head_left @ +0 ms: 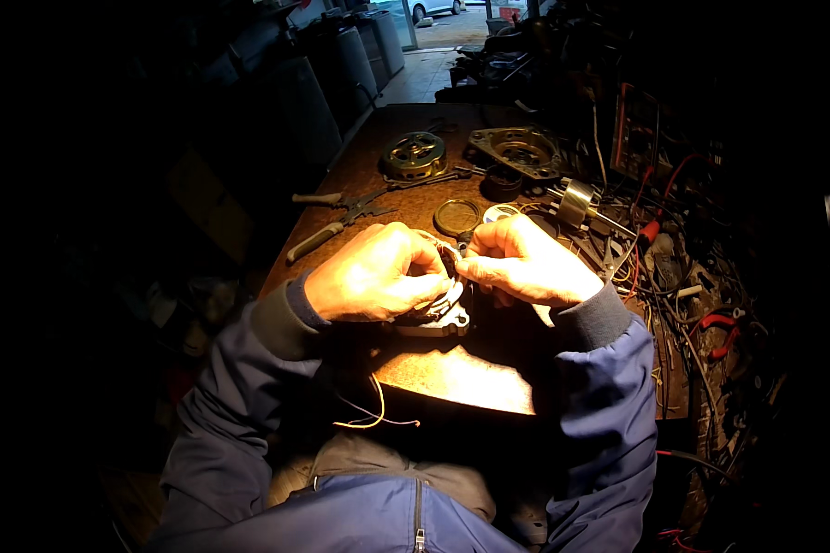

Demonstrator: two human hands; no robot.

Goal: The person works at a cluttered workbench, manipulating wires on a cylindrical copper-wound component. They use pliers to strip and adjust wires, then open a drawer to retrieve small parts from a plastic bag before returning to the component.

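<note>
A motor part with a light metal rim and a lug lies on the table below my hands, and pale bundled windings show above its rim. My left hand is closed at the left side of this part, thumb and fingers pressed together over the windings; what it pinches is hidden. Opposite it, my right hand pinches a thin pale strand at the upper edge of the part. The strand runs between the fingertips of both hands. My fingers cover most of the part's middle.
Pliers lie at the left on the wooden table. Farther back are a round brass-coloured housing and a flanged housing. A rotor with its shaft, a ring, red-handled pliers and tangled wires crowd the right. Loose wires hang off the front edge.
</note>
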